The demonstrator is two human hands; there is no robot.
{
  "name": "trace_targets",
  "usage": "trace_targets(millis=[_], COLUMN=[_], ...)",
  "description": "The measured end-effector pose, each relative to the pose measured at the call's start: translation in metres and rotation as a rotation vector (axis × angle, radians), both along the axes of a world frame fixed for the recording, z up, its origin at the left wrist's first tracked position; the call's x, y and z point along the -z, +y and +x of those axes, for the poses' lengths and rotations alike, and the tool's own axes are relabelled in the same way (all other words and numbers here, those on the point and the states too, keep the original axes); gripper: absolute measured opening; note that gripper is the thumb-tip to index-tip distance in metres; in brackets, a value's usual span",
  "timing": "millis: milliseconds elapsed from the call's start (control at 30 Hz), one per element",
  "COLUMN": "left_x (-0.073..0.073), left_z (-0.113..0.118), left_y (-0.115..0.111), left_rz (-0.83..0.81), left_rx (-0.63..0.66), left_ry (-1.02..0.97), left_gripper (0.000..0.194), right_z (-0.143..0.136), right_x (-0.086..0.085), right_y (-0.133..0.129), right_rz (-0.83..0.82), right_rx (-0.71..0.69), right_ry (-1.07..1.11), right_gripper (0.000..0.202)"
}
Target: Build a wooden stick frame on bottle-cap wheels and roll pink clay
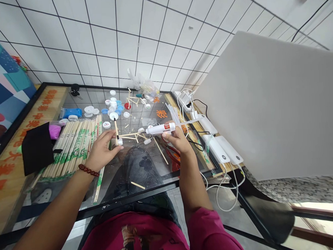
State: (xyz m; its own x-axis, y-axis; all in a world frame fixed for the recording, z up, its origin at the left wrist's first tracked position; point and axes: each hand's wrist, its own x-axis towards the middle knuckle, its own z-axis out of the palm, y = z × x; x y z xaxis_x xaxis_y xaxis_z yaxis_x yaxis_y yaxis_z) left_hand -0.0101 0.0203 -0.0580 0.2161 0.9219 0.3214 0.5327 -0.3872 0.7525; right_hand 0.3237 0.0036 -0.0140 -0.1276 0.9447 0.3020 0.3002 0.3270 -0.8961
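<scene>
My left hand holds one end of a small stick frame, its thumb and fingers on either side of a short crosspiece with black ends. White bottle caps sit at the frame's ends, one of them by my left thumb. In my right hand is a white glue pen with a red label, its tip pointing left at the frame's right end. A clear glue stick juts out behind the pen to the right. Whether the tip touches the frame is too small to tell.
Wrapped chopsticks and a black sheet lie left on the glass table. Loose caps, another stick frame and a plastic bag are farther back. White power banks with cables line the right edge; red-handled pliers lie beneath my right hand.
</scene>
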Motion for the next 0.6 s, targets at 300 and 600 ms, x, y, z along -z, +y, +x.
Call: trace_targets(millis=[300,600], left_x=[-0.0033,-0.0037], left_z=[0.0014,0.0025], left_y=[-0.0022,-0.0027], left_rz=[-0.044,-0.053], left_rx=[0.01,0.005], left_ry=[-0.024,-0.025], left_gripper=[0.073,0.074], right_z=[-0.002,-0.001], right_x=[-0.001,0.0019], right_y=[-0.0016,-0.0013], right_rz=[-0.064,-0.049], right_rx=[-0.007,-0.019], right_ry=[0.07,0.057], right_gripper=[0.044,0.038])
